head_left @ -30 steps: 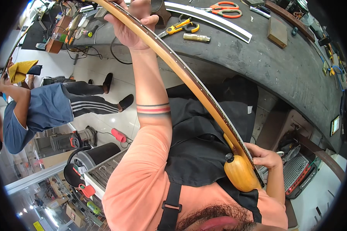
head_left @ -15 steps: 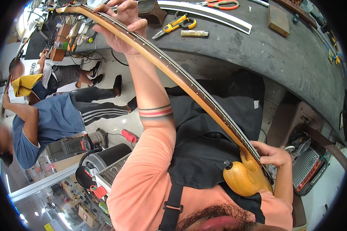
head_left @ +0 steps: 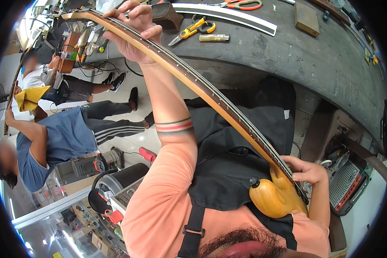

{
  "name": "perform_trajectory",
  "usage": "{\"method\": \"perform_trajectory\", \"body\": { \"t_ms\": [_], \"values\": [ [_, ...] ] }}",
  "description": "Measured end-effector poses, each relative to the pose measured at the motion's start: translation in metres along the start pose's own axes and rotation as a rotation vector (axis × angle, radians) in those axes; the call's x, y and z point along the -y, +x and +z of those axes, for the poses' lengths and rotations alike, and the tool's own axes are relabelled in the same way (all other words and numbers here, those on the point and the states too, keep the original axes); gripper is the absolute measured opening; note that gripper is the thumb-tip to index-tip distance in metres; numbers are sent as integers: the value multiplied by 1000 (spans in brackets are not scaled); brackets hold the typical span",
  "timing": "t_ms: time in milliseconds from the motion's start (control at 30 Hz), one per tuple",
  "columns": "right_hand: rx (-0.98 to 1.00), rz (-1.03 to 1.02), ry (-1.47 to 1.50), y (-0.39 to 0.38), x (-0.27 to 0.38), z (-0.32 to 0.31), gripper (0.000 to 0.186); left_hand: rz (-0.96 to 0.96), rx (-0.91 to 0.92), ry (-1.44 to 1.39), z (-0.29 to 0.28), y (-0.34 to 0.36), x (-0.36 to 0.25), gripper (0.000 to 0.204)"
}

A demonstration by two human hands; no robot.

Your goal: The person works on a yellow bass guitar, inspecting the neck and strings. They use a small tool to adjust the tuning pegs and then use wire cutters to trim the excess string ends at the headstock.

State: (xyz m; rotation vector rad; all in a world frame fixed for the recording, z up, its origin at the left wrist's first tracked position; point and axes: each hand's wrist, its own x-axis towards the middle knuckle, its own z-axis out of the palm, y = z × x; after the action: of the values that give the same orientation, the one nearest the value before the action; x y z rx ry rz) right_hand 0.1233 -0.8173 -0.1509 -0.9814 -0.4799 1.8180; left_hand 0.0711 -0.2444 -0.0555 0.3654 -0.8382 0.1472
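A stringed instrument, apparently an electric bass, lies diagonally across my torso, with a long pale neck [head_left: 189,84], dark fretboard and yellow wooden body [head_left: 273,198] bearing a black strap button. My left hand [head_left: 137,51] is closed round the neck near the headstock [head_left: 75,15], some fingers raised and curled above the strings. My right hand [head_left: 309,171] is on the instrument's lower end, thumb and fingers at the strings beside the body.
A dark bench [head_left: 331,64] ahead carries yellow-handled cutters [head_left: 190,30], orange scissors [head_left: 245,4], a wooden block [head_left: 306,20] and a white curved strip [head_left: 228,15]. Two people [head_left: 56,146] [head_left: 43,75] stand at left. A shop vacuum [head_left: 112,157] sits on the floor.
The instrument's upper end has swung left and rotated, showing more strings and the headstock; my left hand moved left with it. The second person at left has come into view.
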Motion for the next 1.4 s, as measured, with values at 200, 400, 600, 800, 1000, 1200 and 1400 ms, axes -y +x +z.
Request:
{"method": "perform_trajectory", "body": {
  "t_ms": [200,400,600,800,1000,1200,1400],
  "values": [
    [-232,-94,207,2,-23,-10,51,5,-233,143,11,-6,-5,37],
    [-185,-252,184,16,-36,-9,30,26,-471,220,38,-18,-20,46],
    [-215,-272,152,18,-44,-2,27,-34,-424,253,47,-24,-24,36],
    [-211,-268,165,17,-46,4,26,-53,-373,410,44,-31,-33,34],
    [-188,-277,127,18,-46,2,29,-61,-328,441,45,-38,-35,35],
    [-243,-238,122,21,-41,2,17,-84,-313,392,48,-42,-40,30],
    [-186,-290,55,25,-36,-2,26,-54,-301,419,55,-45,-37,34]
  ]
}}
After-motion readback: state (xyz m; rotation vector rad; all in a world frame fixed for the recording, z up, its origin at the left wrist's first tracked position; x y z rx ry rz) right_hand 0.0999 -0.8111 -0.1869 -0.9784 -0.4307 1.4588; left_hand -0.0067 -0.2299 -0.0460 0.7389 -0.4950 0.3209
